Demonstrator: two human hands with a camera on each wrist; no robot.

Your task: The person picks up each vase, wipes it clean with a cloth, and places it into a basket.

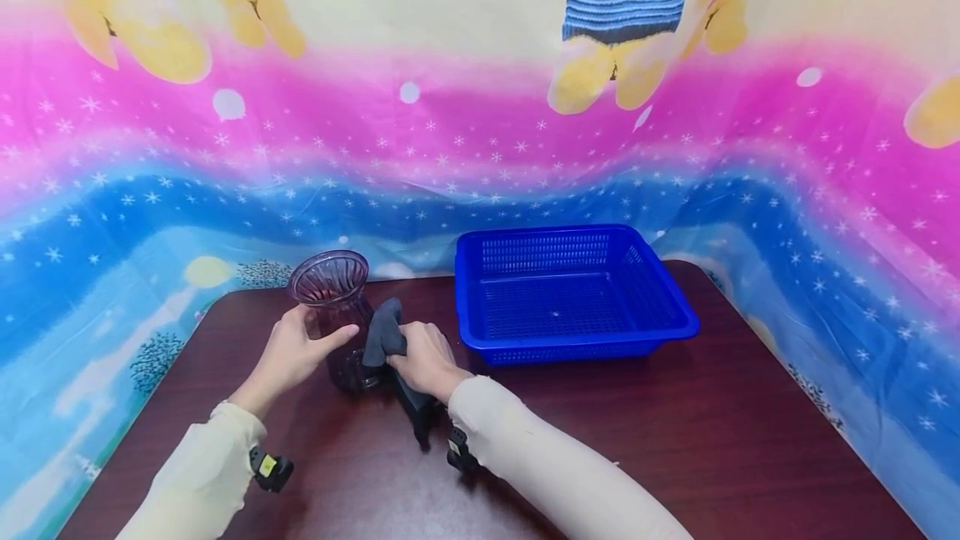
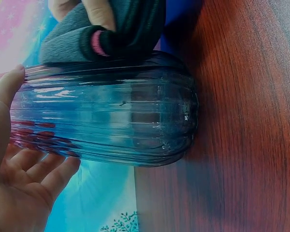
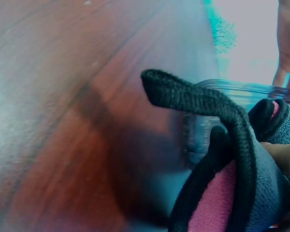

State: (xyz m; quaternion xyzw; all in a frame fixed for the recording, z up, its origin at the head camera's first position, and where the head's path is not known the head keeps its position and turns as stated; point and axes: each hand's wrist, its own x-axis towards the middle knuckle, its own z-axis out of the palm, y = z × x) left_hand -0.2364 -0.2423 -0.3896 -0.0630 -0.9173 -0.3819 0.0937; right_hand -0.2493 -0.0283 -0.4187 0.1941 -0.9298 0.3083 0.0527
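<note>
A ribbed glass vase (image 1: 335, 315) stands upright on the dark wooden tabletop (image 1: 675, 440), left of centre and towards the far edge, with a blue plastic basket (image 1: 570, 294) just to its right and apart from it. The left hand (image 1: 294, 354) steadies the vase from the left: the thumb lies against the glass, while in the left-wrist view the fingers (image 2: 41, 169) are spread loosely near the wall, so it looks a light bracing hold and not a tight wrap. The right hand (image 1: 426, 359) has its fingers closed round a bunched grey cloth (image 1: 384, 338), which shows a black edge and a pink lining in the wrist views, and presses it against the right side of the vase at about mid-height. A tail of the cloth hangs down to the tabletop beneath the wrist. Judged from this, the wiping of the vase is under way on its outer wall; the glass carries no clear streaks or dirt, so how much of it is already clean cannot be told. The inside, the rim and the left face under the bracing hand appear yet to be reached. The basket holds nothing visible. A bright printed sheet (image 1: 480, 132) hangs behind the tabletop.
</note>
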